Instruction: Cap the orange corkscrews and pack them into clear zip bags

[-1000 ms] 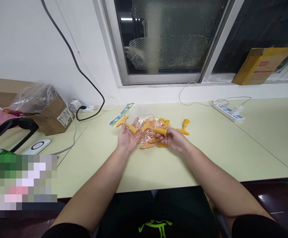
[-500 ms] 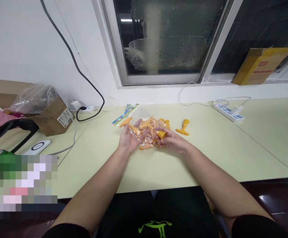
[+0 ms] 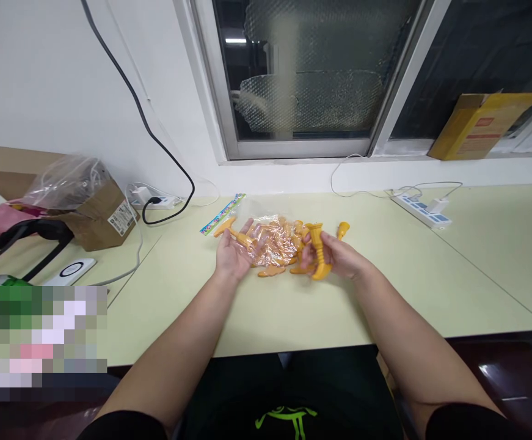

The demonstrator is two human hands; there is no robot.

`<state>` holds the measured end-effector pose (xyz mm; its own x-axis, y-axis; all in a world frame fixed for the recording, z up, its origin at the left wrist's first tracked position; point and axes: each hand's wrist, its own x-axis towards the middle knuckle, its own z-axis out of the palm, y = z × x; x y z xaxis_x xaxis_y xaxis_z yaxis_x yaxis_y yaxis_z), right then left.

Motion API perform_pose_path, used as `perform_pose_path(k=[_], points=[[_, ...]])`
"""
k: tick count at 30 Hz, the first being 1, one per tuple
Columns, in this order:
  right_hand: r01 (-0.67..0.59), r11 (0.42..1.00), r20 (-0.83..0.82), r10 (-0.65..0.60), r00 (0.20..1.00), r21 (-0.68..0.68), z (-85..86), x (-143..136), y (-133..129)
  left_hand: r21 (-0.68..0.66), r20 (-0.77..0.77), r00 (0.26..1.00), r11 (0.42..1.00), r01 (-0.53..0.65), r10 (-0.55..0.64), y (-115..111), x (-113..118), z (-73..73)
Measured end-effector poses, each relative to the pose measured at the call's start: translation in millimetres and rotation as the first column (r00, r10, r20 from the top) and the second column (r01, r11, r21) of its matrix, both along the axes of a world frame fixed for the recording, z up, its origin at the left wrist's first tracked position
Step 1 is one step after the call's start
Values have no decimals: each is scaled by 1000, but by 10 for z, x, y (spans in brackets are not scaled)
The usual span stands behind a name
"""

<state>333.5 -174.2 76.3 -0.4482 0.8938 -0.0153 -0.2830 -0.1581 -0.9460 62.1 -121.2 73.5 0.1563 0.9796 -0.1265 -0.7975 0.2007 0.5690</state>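
A clear plastic bag [image 3: 277, 241] filled with orange plastic pieces lies on the table in front of me, its colourful printed header strip [image 3: 222, 214] at the far left. My left hand [image 3: 233, 256] is turned palm up at the bag's left side. Between its thumb and fingers it holds an orange T-handled piece [image 3: 237, 233]. Just right of the bag, my right hand [image 3: 339, 253] grips another orange T-handled piece [image 3: 317, 244], ribbed along its shaft, flared cup end up. Part of one more flared piece [image 3: 343, 230] shows behind that hand.
A cardboard box [image 3: 96, 214] with plastic wrap stands at the left, near a white charging pad [image 3: 71, 272]. Power strips [image 3: 424, 211] with cables lie along the wall. A yellow carton [image 3: 485, 125] leans in the window.
My right hand has drawn a T-handled piece away from the bag toward the right and turned it cup end up. My left hand has shifted slightly left with its piece.
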Motion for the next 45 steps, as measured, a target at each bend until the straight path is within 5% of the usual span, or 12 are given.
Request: perform_pose_path(k=[2,5,15,24,28,32,37,42,45], points=[[-133,983,147,151,978,-124,-18,-43,-46,16,11,999,999,-31,31,3,-3,-11],[-159,966,289,215,933,-205,-70,-129,-65,39,16,1000,999,-16,16,-10,-7,-17],[26,994,22,-24,999,-107,-79,-142,30,16,-35,995,996,91,-90,-53,37,-8],[86,996,-72,-84,994,27,-275,-505,58,9,-74,980,982,186,-185,-107,130,-52],[221,969,-55,-217,975,108,-280,-555,91,39,-66,953,953,299,-296,-145,172,-64],[372,927,-126,-364,923,49,-230,-568,105,85,-56,933,929,361,-357,-183,202,-51],[387,921,-180,-376,909,34,-218,-606,90,74,-71,928,926,370,-366,-162,186,-60],[544,824,-142,-526,838,157,-276,-650,93,96,-92,913,909,405,-397,-144,172,-100],[540,832,-170,-518,838,127,-273,-653,112,70,-121,893,894,442,-432,-170,187,-122]])
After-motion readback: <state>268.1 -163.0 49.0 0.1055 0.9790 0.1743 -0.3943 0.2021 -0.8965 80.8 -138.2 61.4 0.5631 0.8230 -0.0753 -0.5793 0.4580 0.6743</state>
